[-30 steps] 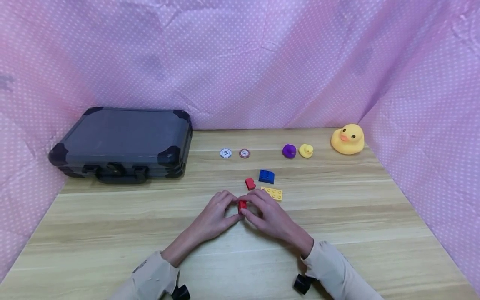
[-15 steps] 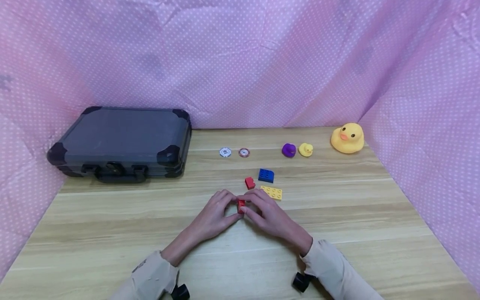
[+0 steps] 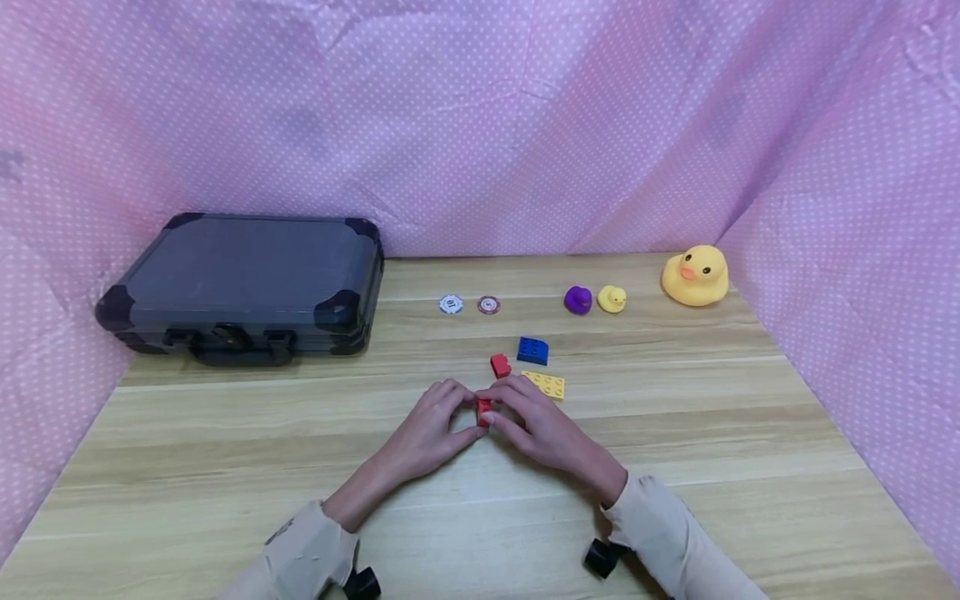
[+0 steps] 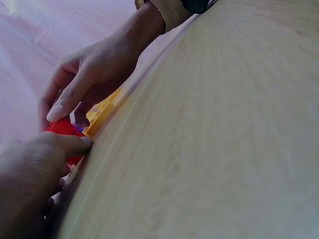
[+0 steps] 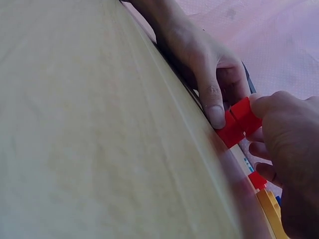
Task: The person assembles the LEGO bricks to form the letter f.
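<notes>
Red bricks [image 5: 238, 122] pinched between left hand [image 3: 431, 427] and right hand [image 3: 542, 425], seemingly mid-join; three loose bricks untouched on desk [image 3: 675, 433].

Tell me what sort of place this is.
Likely a staged tabletop recording booth, not a home or workshop: a wooden table walled by pink dotted cloth, with toy bricks, rubber ducks and a closed dark case laid out.

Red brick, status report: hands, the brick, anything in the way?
Left hand and right hand both pinch the red brick, low over the table. Loose red block and yellow plate lie just beyond; nothing between the hands.
</notes>
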A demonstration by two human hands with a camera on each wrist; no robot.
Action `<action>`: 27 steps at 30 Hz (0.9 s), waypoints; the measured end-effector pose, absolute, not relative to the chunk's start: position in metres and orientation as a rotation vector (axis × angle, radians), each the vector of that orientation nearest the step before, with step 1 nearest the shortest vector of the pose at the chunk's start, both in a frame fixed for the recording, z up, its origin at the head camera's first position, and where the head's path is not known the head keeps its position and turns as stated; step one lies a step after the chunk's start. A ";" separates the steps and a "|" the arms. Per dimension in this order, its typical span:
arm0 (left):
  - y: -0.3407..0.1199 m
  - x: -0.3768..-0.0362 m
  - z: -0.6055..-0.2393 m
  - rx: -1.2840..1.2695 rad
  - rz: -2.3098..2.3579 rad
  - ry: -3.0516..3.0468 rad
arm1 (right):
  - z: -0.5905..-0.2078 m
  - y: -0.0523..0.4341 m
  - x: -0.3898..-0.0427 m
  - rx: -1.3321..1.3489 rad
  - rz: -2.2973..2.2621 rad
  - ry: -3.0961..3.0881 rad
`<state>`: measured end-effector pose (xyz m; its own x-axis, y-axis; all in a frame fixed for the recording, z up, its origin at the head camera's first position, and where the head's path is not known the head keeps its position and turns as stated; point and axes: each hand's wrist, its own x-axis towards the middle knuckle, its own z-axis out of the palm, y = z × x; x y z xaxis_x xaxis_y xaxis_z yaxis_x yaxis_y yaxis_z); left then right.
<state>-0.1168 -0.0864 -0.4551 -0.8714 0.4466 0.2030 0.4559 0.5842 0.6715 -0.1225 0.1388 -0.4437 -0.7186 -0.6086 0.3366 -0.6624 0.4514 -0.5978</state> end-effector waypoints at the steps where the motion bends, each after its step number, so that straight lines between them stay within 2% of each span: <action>1: -0.086 -0.117 -0.455 -0.795 -1.183 -2.785 | -0.443 0.139 -0.123 1.148 1.128 -2.611; 27: -0.087 -0.115 -0.456 -0.746 -1.207 -2.797 | -0.439 0.137 -0.123 1.178 1.070 -2.629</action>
<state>-0.1150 -0.0868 -0.4558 -0.8868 0.4221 0.1882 0.4265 0.5907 0.6849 -0.1232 0.1369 -0.4395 -0.7040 -0.6313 0.3252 -0.6790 0.4643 -0.5687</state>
